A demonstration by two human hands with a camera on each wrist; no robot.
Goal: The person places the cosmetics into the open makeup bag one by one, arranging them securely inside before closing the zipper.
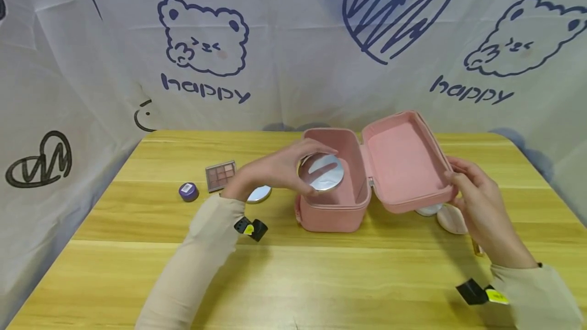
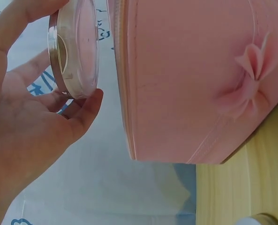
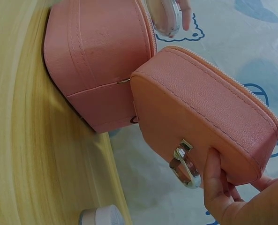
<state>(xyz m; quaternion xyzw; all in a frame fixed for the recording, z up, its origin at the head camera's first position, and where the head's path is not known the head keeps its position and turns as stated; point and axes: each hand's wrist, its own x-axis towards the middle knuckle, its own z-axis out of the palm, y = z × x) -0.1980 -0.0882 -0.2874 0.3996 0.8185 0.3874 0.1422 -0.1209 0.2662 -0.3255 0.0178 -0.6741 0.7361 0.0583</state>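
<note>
A round makeup compact with a shiny silver face is above the mouth of the pink cosmetic case. My left hand holds it by the edge between thumb and fingers. The left wrist view shows the compact from the side, with its gold-coloured rim, beside the case wall. At the right, my right hand grips the outer edge of the raised lid, thumb on one side. The right wrist view shows the lid's outside with a metal ring.
On the wooden table, left of the case, are an eyeshadow palette, a small purple jar and a round mirrored item. Under the lid's right side lie a pale round pad and a gold-coloured stick.
</note>
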